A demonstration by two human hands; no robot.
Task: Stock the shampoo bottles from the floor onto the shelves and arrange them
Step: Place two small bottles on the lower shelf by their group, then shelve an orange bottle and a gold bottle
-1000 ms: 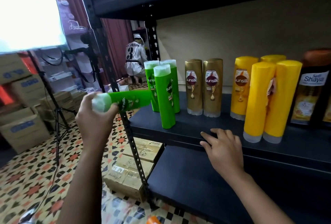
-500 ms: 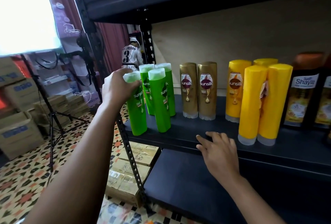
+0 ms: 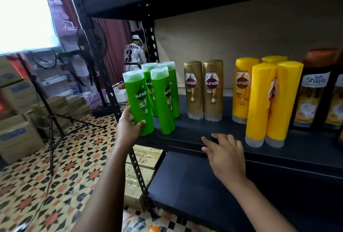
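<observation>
Several green Sunsilk bottles stand in a cluster at the left end of the black shelf (image 3: pixel 187 136). The front-left green bottle (image 3: pixel 138 100) stands upright at the shelf's corner. My left hand (image 3: pixel 128 129) holds its lower part, thumb across the front and fingers behind. Beside it stands another green bottle (image 3: pixel 164 102), with more behind. Two gold Sunsilk bottles (image 3: pixel 203 90) stand in the middle, then several yellow bottles (image 3: pixel 267 102). My right hand (image 3: pixel 226 155) rests with spread fingers on the shelf's front edge.
Dark Safi Shayla bottles (image 3: pixel 313 90) fill the right end. A lower shelf board (image 3: pixel 194 185) lies below. Cartons (image 3: pixel 143 166) sit under the rack's left post. A tripod (image 3: pixel 53 120), stacked boxes (image 3: pixel 16 135) and a person in a white jersey (image 3: pixel 133 55) stand further off.
My left hand brought the green bottle in sideways, stood it upright at the shelf's left corner, then slid from its cap down to its base. The right hand stayed on the shelf edge.
</observation>
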